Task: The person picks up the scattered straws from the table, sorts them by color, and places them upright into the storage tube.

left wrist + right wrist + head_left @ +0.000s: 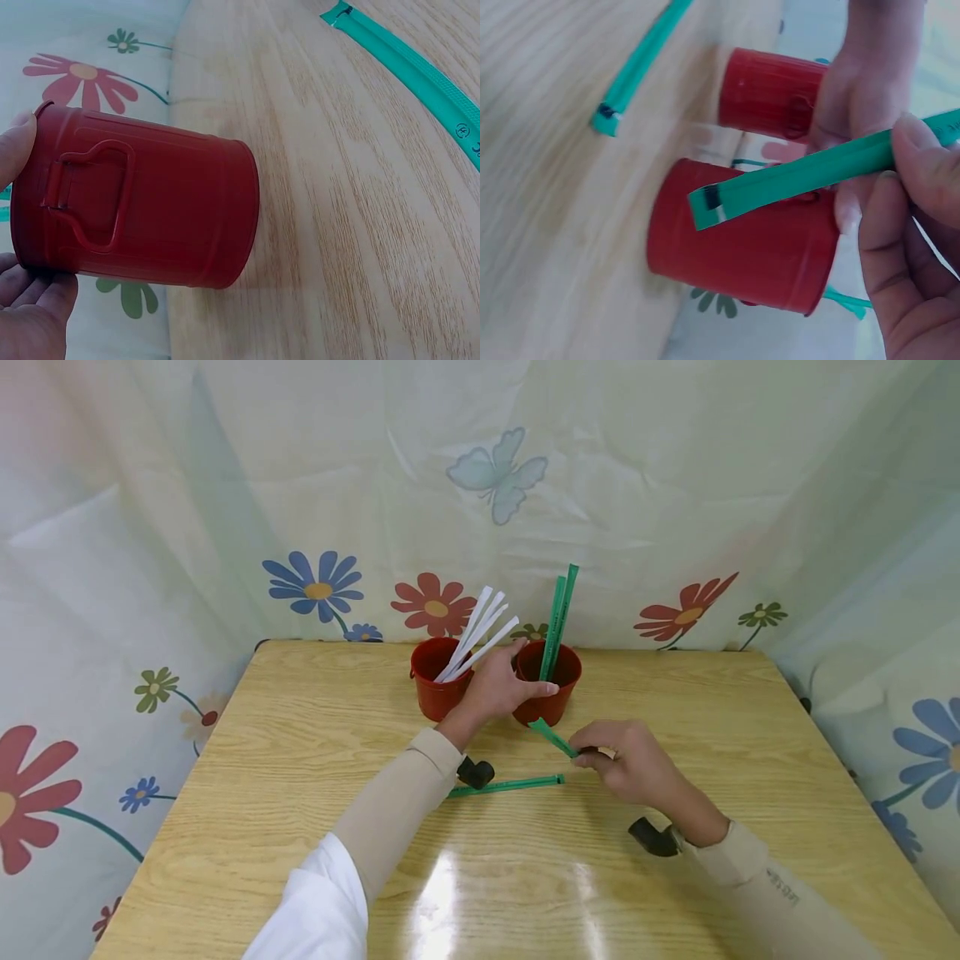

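Observation:
My left hand (497,687) grips the right-hand red bucket (546,710) near its rim, with the thumb on the near side. In the left wrist view the bucket's wire handle (124,196) hangs against its wall. Two long green packets (558,620) stand in that bucket and lean on its rim. My right hand (628,758) pinches another thin green packet (552,737) between thumb and fingers, in front of the bucket. In the right wrist view this packet's dark-marked end (712,201) points away from the hand. One more green packet (517,785) lies on the table.
A second red bucket (438,700) stands to the left and holds several long white packets (480,631). Both buckets are near the back edge of the wooden table (300,760). A flowered cloth (337,485) hangs behind. Black curved pieces (651,837) stick out at both wrists.

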The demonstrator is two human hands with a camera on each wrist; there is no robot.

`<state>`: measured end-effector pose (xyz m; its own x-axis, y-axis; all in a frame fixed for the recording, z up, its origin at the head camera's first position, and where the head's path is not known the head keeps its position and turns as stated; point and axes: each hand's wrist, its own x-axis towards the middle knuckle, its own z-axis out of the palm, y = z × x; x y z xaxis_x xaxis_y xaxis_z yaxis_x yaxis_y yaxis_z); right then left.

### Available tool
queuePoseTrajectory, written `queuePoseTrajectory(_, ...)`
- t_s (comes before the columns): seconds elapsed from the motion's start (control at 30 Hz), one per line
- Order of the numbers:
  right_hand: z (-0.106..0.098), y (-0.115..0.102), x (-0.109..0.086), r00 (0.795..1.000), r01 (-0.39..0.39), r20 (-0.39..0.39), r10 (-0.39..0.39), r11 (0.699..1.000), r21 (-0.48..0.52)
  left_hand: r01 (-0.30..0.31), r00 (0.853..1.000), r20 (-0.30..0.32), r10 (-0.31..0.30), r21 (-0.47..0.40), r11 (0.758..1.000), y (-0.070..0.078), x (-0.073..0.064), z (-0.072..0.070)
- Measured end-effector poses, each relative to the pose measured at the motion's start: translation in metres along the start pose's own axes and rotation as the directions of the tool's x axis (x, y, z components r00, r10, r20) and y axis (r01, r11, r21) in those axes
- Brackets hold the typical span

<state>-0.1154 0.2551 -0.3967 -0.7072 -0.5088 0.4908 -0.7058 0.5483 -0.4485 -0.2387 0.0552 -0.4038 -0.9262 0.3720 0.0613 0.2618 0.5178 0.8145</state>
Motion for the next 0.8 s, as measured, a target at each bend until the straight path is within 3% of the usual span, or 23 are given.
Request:
queuePoseTrajectory(0.27,-0.008,-0.002,0.018,0.985,-0.069,-0.151,0.081,0.994,0.081,-0.008,1.000,-0.003,0.008,-0.047,0.999,-0.002,-0.001,0.001)
queuePoseTrajectory(0.4,-0.014,-0.004,0.029,0.961,-0.133,-0.223,0.165,0.980,0.149,-0.011,1.000,-0.003,0.010,-0.059,0.998,-0.001,-0.002,0.000)
queuePoseTrajectory(0.6,-0.024,-0.004,0.046,0.914,-0.254,-0.270,0.304,0.945,0.203,-0.013,1.000,-0.003,0.013,-0.064,0.998,-0.001,-0.002,0.000)
queuePoseTrajectory(0.8,-0.036,0.002,0.069,0.877,-0.271,-0.350,0.329,0.941,0.205,-0.014,1.000,0.010,0.014,-0.071,0.997,-0.001,-0.001,-0.001)
